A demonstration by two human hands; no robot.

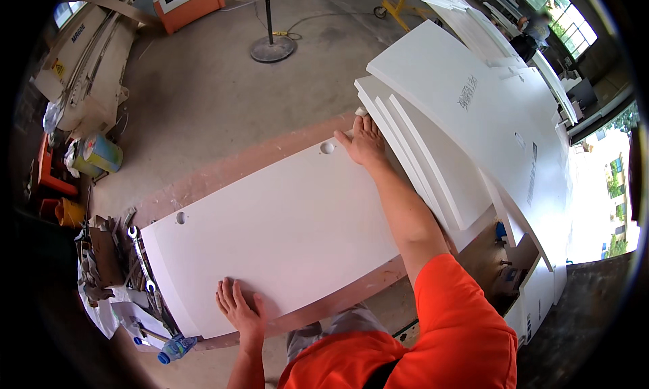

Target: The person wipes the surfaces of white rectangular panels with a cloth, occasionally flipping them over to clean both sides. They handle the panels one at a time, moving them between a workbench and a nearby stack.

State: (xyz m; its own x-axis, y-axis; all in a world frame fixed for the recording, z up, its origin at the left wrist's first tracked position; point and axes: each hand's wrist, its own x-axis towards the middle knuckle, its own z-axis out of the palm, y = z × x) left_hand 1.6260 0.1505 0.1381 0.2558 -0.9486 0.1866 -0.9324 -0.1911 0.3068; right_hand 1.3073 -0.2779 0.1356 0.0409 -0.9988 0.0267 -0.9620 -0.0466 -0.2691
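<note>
A long white panel lies flat on a reddish-brown bench. It has two round cup holes near its far edge. My left hand rests on the panel's near side toward the left, fingers spread and palm down, holding nothing. Stretched across to the far right corner, my right hand lies on the panel beside one cup hole, thumb apart. A small pale block shows just beyond its fingertips; I cannot tell whether they touch it. White boards lie stacked close to my right forearm.
A large white board lies on top of the stack at right. Wrenches and a plastic bottle are at the bench's left end. Paint buckets stand farther left. A round-based stand is on the floor ahead. Another person is far right.
</note>
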